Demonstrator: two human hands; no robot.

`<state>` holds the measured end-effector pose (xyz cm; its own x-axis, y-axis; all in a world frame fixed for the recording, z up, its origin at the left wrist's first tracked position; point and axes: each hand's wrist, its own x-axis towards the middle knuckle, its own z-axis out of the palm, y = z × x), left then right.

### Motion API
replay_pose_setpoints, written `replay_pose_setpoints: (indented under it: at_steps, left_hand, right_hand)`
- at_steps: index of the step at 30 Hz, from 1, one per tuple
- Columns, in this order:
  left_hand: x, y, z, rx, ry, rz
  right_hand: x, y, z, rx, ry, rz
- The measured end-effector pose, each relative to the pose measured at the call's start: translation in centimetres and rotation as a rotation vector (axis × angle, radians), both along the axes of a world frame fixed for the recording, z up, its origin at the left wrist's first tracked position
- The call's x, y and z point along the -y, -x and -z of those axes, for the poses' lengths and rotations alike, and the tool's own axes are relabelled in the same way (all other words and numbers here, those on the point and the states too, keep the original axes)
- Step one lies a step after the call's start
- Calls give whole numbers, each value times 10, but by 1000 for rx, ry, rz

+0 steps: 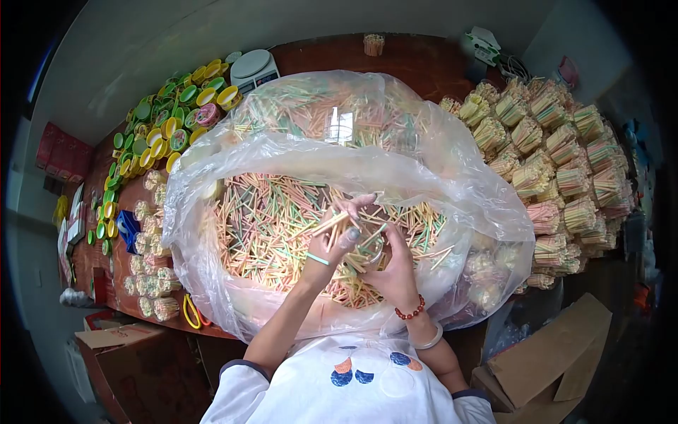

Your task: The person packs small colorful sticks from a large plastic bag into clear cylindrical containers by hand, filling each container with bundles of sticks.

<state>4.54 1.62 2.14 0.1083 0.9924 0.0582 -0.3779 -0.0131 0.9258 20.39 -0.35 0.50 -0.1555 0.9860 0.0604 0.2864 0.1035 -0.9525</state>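
A large clear plastic bag lies open on the table, full of short pastel sticks in pink, yellow and green. Over its opening, my left hand has its fingers curled round a few sticks, and a green stick lies across its wrist. Close by on the right, my right hand is curved around a clear round container, partly hidden by the fingers, with sticks in and about it.
Bundles of sticks are stacked at the right. Green and yellow round containers pile up at the left, near a white scale. More bundles stand front left. Cardboard boxes sit below the table's front edge.
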Motion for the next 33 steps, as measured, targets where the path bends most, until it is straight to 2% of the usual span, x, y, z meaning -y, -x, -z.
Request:
replay_pose_setpoints:
  at_steps: [2,6,8,10,12,13,14,15,17,18,20,22,24,25,26,29,32,33]
  left_hand:
    - [3,3,5,-27,-13,-28]
    - [3,1,4,92,19,-123]
    - [-4,3,0,-115,-243,-167]
    - [-5,8,-8,-186,-236,-6]
    - [-6,25,-5,-199,-234,42]
    - [-2,40,-10,-352,-196,32]
    - [1,59,-15,-503,-159,22]
    - [3,86,-11,-799,-188,151]
    - [17,113,0,-1300,-248,354]
    - [21,114,4,-1453,-245,470]
    - [26,107,17,-1491,-324,447]
    - [20,87,10,-1516,-342,451]
    - [12,63,5,-1600,-110,532]
    - [11,60,18,-1462,-103,461]
    - [12,58,33,-1492,-142,427]
    - [15,55,33,-1544,-149,382]
    - [19,55,11,-1009,302,348]
    - [22,49,15,-996,173,303]
  right_hand:
    - [0,1,4,-22,28,-35]
    - [3,5,2,-18,2,-82]
    - [4,6,5,-30,4,-98]
    - [2,6,10,-109,79,-129]
    - [-6,-5,9,-431,221,-185]
    - [-11,-14,10,-610,374,-186]
    - [-14,-23,9,-707,419,-132]
    - [-17,-32,9,-802,464,-77]
    - [-26,-52,18,-887,491,-123]
    - [-32,-55,17,-927,495,-132]
    - [-39,-60,12,-944,516,-125]
    - [-43,-63,11,-902,560,-172]
    - [-41,-59,0,-871,543,-126]
    - [-39,-56,-5,-843,530,-79]
    - [-38,-55,-3,-845,532,-87]
    - [-28,-58,1,-775,370,-67]
    - [-15,-70,3,-843,365,0]
    - [-11,-71,1,-858,332,45]
